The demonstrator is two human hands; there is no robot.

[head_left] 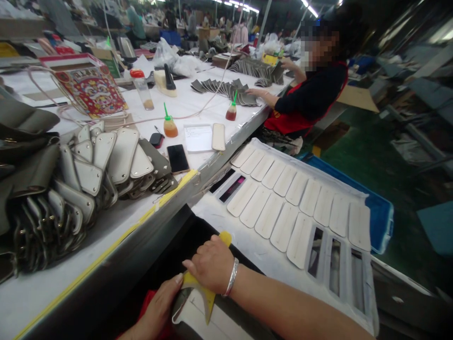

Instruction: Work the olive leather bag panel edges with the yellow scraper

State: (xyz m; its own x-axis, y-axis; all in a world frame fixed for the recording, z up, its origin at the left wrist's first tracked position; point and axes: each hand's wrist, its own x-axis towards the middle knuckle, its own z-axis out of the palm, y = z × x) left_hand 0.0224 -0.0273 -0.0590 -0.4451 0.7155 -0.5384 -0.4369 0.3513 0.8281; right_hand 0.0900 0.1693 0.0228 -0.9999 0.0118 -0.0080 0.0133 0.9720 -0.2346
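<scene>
My right hand (214, 264), with a silver bracelet at the wrist, is closed over a yellow flat piece (209, 302) with a curved edge; another bit of yellow shows beyond the knuckles. The yellow piece lies against an olive-grey leather-like piece (182, 298) with a white panel (198, 314) on it. My left hand (159, 304) grips the near left side of this work, its thumb at the yellow edge and its other fingers mostly hidden. The lower part of the work runs under my right forearm and out of view.
At right, a white rack (279, 257) bears rows of white panels (271, 215), above a blue crate (380, 222). On the table (116, 231) are piled olive pieces (30, 165), a phone (178, 158) and glue bottles (170, 127). A co-worker (311, 94) handles grey pieces farther along.
</scene>
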